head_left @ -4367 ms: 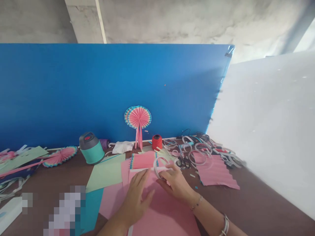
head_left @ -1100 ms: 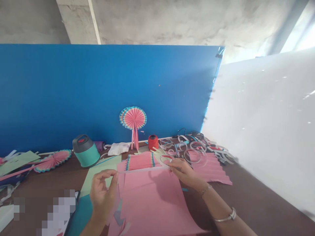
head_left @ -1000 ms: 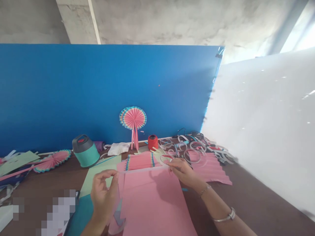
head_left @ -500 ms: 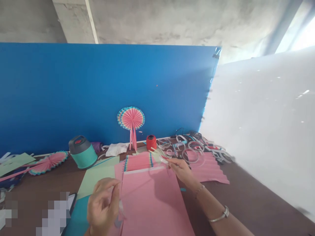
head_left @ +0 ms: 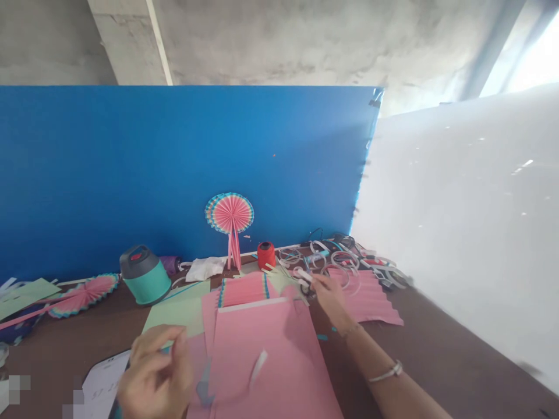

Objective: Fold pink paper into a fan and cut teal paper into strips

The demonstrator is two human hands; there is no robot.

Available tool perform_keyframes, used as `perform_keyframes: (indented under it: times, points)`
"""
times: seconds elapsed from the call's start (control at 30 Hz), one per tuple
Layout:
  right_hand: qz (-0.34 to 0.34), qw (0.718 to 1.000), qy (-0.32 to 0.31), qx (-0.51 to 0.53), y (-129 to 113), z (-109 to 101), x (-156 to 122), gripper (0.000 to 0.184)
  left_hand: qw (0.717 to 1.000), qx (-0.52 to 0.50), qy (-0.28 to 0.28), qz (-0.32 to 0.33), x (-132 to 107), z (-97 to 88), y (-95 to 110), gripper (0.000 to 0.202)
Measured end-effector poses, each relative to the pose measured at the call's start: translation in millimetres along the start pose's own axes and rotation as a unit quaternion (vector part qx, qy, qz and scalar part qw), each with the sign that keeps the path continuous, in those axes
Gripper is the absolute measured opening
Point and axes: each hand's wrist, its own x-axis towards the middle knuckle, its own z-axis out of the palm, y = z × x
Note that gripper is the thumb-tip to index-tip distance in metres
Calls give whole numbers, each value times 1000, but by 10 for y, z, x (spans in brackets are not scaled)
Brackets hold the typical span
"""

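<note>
1. Worktop [head_left: 445,366]: brown, cluttered along its far edge.
2. Pink sheet [head_left: 286,358]: lies toward the worktop's near side, probably light, easily creased; best held by its side edges.
3. Left hand [head_left: 155,372]: fingers curled toward the thumb; whether they pinch anything, I cannot tell.
4. Right hand [head_left: 331,297]: pinches a white roll [head_left: 304,276], likely light, toward the far edge; grip its rim.
5. Pale strip [head_left: 258,368]: over the sheet, probably flimsy; take an end.

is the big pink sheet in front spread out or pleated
Spread out: the big pink sheet shows one broad, smooth face with no pleats, and a white strip runs along its far edge.
</note>
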Motion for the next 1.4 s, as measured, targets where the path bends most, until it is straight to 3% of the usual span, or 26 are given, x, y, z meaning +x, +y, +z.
perform_keyframes:
  times: [0.03, 0.1, 0.17, 0.23, 0.3, 0.37, 0.4, 0.47, 0.53, 0.6, 0.77, 0.87, 0.93, 1.0, 1.07, 1.17, 1.23, 1.3, 1.4]
  points:
    - [-11, 1000, 1, -14, 30, -9, 27, 32, 999, 5, 18, 36, 4, -7, -12, 36]
    - [-52, 996, 2, -71, 46, 9, 34, 34, 997, -2, -32, 69, -4, -6, -30, 31]
    - [-96, 988, 49, -113, -6, 65, -29, 41, 996, -3, -67, 49, -23, 7, -34, 29]
    - [-137, 988, 31, -59, -109, 121, -139, 46, 998, 1, -62, 25, -38, 20, -25, 30]
    - [-158, 976, -123, 80, -219, 142, -253, 41, 998, -3, -53, 23, -34, 29, -13, 30]
    - [-128, 911, -323, 223, -294, 124, -333, 40, 998, -6, -50, 29, -11, 38, -6, 28]
    - [-100, 873, -386, 281, -313, 105, -354, 46, 998, -7, -45, 31, 7, 45, -9, 27]
    - [-33, 806, -476, 349, -319, 56, -363, 59, 999, -12, -28, 32, 44, 63, -31, 26]
    - [16, 774, -516, 366, -306, 7, -345, 63, 999, -21, -13, 28, 74, 86, -75, 26]
    - [26, 778, -522, 347, -302, -29, -324, 54, 999, -28, -11, 15, 87, 106, -126, 25]
    - [3, 855, -444, 266, -319, -36, -295, 34, 998, -15, -14, -63, 53, 122, -193, 20]
    - [-10, 891, -394, 225, -288, -27, -256, 38, 986, 32, -28, -160, 25, 133, -186, 17]
    - [10, 914, -355, 197, -250, -33, -221, 38, 966, 43, -75, -245, 10, 152, -183, 18]
    - [44, 930, -325, 168, -212, -53, -190, 37, 929, 10, -144, -341, -4, 177, -186, 21]
    - [83, 929, -322, 165, -184, -90, -175, 34, 861, -37, -212, -462, -16, 199, -189, 25]
    - [152, 888, -381, 207, -164, -156, -190, 29, 720, -102, -279, -627, -25, 206, -182, 31]
    - [192, 853, -434, 218, -154, -180, -209, 25, 654, -142, -307, -676, -28, 200, -177, 34]
    - [218, 837, -454, 214, -139, -171, -217, 21, 641, -163, -318, -679, -39, 199, -186, 34]
    - [213, 872, -386, 215, -98, -111, -186, 22, 692, -149, -311, -634, -91, 221, -238, 31]
